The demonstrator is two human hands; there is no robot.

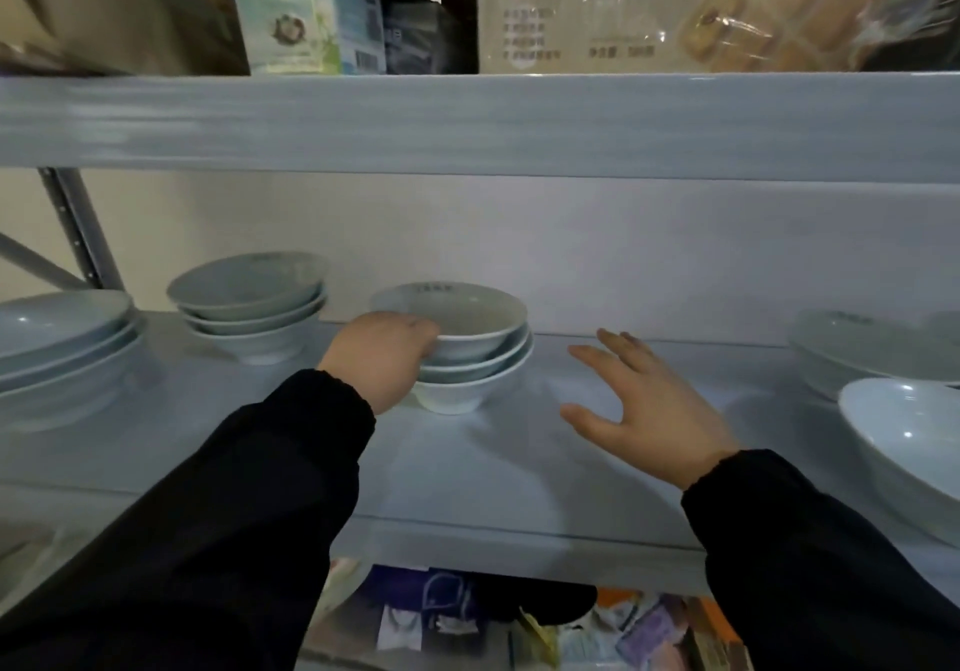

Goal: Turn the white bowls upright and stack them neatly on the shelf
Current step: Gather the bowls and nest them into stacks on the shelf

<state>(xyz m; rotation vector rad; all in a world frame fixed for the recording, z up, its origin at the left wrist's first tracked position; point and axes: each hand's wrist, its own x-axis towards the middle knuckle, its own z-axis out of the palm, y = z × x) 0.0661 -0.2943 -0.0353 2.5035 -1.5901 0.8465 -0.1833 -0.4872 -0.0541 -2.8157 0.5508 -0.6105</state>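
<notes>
Black sleeves; left hand grips middle bowl stack, right hand fingers spread; other stacks flank.

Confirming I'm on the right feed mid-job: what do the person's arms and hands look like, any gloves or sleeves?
Both arms are covered by long black sleeves. The left sleeve and right sleeve are each gathered snugly at the wrist, with no logos or markings showing. The left hand and right hand are bare: no gloves, and no rings or watch can be seen.
</notes>
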